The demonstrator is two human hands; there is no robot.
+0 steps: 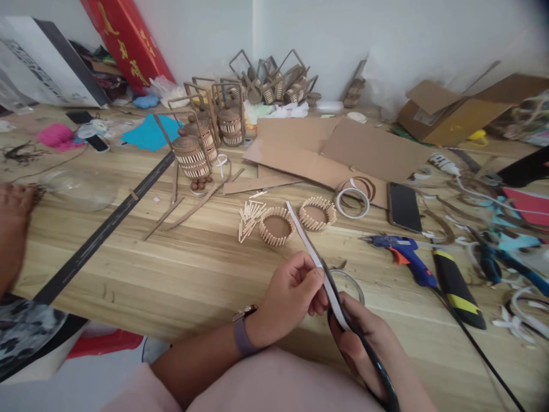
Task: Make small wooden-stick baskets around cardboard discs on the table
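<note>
My left hand (288, 297), a watch on its wrist, pinches a long white strip (305, 237) that slants up and away from me. My right hand (364, 343) is closed on black-handled scissors (360, 337), whose blades lie along the strip near my left fingers. Just behind my hands lies a clear ring (350, 281) on the wooden table (193, 274). Two rings of upright wooden sticks (278, 225) (317, 213) and a small heap of loose sticks (249, 218) sit beyond.
A blue glue gun (405, 257), a yellow-and-black knife (457, 292), a phone (404, 206) and a tape roll (352, 201) lie to the right. Cardboard sheets (326, 151) and stick lanterns (201, 143) stand behind. Another person's hand (12, 229) rests at the left edge beside a long black strip (107, 226).
</note>
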